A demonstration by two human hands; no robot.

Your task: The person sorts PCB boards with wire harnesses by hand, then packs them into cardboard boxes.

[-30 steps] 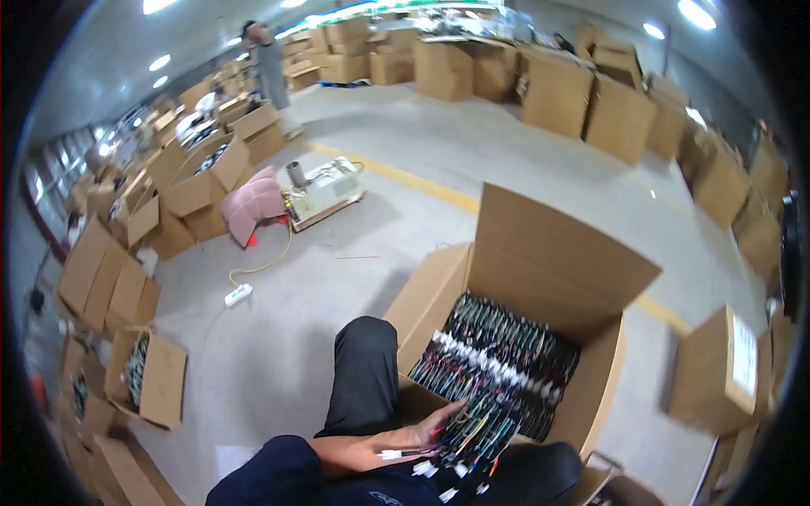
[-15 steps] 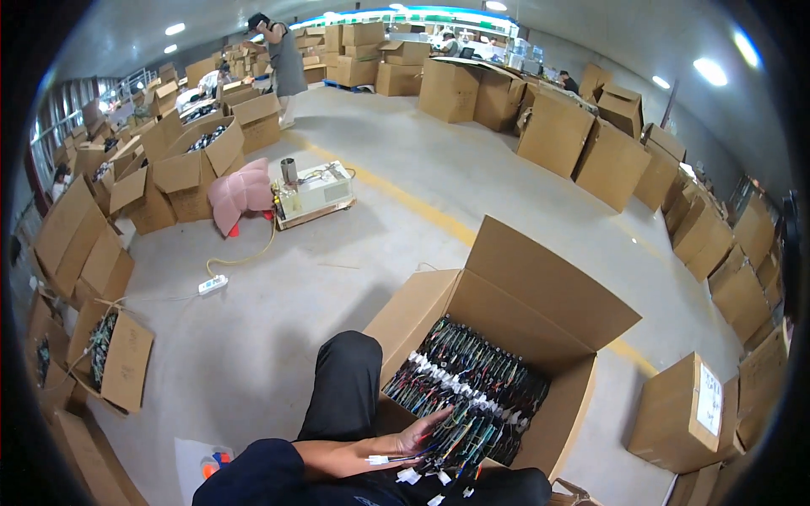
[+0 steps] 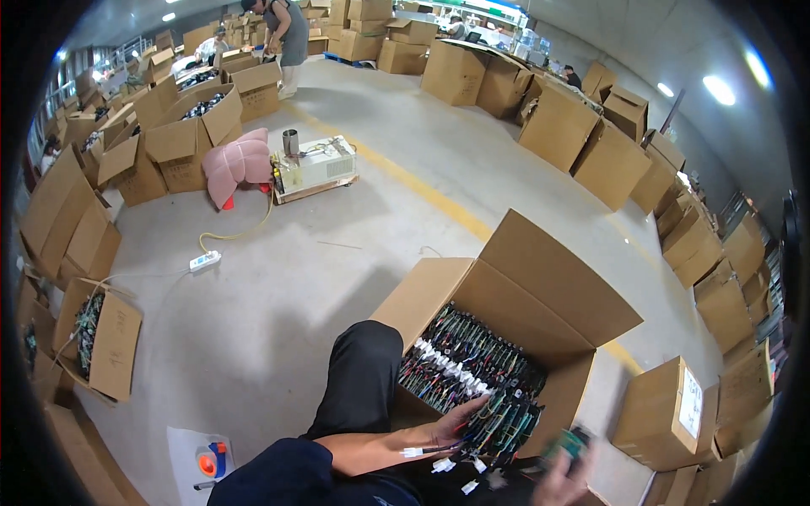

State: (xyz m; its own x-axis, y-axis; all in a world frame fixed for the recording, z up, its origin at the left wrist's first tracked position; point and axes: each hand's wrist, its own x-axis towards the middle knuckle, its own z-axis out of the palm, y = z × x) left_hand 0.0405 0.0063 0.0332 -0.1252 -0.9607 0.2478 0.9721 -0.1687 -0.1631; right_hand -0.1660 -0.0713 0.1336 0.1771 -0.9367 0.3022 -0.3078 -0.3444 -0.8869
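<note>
Right hand [image 3: 564, 482]: fingers clamped on a green board [image 3: 568, 444], just right of the open carton [image 3: 557, 278]. Left hand [image 3: 454, 425] against the near boards [image 3: 504, 428]; finger closure, cannot tell. Step, judged: handling boards; next move calls for steady left support. Held board blurred; near boards dark-green, close-packed, white connectors [image 3: 443, 465] trailing nearward.

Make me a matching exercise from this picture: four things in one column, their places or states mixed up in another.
1. Left hand
2. Pink cushion
3. Orange-and-blue item
4. Right hand

A. On a white sheet
B. Against wired parts
C. Holding a green part, blurred
D. Beside a pale boxy machine

Pairs: 1-B, 2-D, 3-A, 4-C
</note>
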